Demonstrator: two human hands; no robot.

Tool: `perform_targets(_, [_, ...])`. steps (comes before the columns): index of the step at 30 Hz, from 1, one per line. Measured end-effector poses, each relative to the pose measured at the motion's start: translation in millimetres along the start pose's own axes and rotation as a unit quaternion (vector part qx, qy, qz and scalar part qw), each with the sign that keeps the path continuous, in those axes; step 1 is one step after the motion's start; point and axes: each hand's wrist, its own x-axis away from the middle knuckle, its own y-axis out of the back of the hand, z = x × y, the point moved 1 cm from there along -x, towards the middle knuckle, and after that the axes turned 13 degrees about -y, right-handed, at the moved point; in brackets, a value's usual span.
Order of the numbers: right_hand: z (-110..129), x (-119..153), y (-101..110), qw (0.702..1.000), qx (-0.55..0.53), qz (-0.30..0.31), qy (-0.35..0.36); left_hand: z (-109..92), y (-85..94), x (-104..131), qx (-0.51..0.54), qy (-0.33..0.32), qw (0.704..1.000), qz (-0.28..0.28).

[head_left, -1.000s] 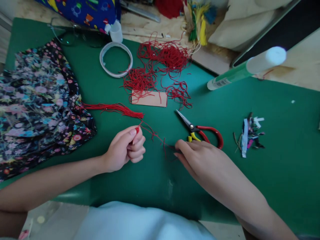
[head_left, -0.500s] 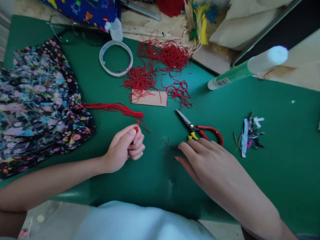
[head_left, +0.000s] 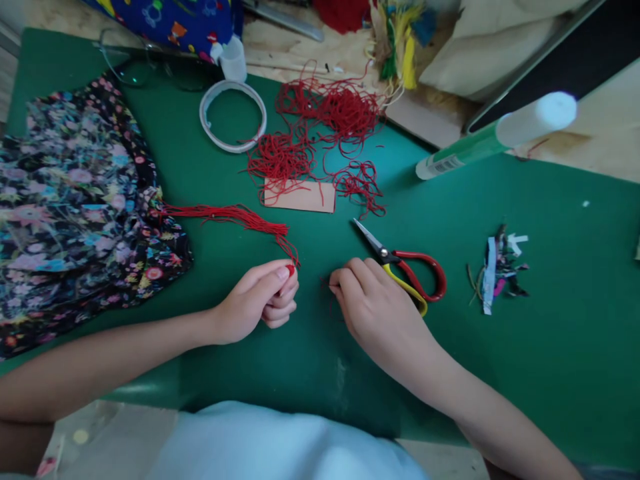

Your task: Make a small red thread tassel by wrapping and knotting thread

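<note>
My left hand [head_left: 263,293] is closed, with thumb and forefinger pinching a small rounded red piece [head_left: 291,270], most of it hidden by the fingers. Loose ends of a red thread bundle [head_left: 235,217] reach down to that fingertip; the bundle lies out from under a floral cloth [head_left: 85,207]. To the right, my right hand [head_left: 373,300] has its fingertips pressed together low over the green table, beside a few short dark thread scraps [head_left: 329,303]. Whatever sits in that pinch is hidden. Scissors [head_left: 383,253] with red and yellow handles lie just behind this hand, blades pointing away.
Tangled red thread [head_left: 340,113] covers the back middle, partly over a cardboard piece [head_left: 305,198]. A tape roll [head_left: 203,120] and a white cap [head_left: 233,60] are at back left. A glue tube [head_left: 495,137] stands at back right, fabric scraps [head_left: 493,273] nearer.
My right hand has moved left, off the scissors handles to the thread scraps, and its fingers have come together. My left hand has shifted slightly right and toward me, still pinching the red piece.
</note>
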Motion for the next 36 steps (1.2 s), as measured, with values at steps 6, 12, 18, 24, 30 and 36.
perform_targets(6, [-2, -3, 11, 0.990, -0.133, -0.038, 0.018, 1, 0.6, 0, -0.018, 0.003, 1.000, 0.015])
perform_targets(12, [0, 0, 21, 0.884, -0.460, 0.036, 0.073, 1, 0.1, 2, -0.067, 0.013, 0.997, 0.027])
perform_targets(18, [6, 1, 14, 0.869, -0.476, 0.107, 0.083, 5, 1.8, 5, -0.133, 0.013, 0.990, 0.053])
perform_targets(24, [12, 1, 11, 0.941, -0.303, 0.013, 0.150, 5, 2.5, 6, -0.176, 0.015, 0.983, 0.059])
perform_targets(30, [13, 0, 14, 0.974, -0.163, -0.058, 0.150, 2, 3.6, 7, -0.322, -0.018, 0.941, 0.098])
perform_targets(36, [12, 0, 18, 0.979, -0.115, -0.088, 0.145, 0, 2.7, 7, -0.349, -0.028, 0.930, 0.113])
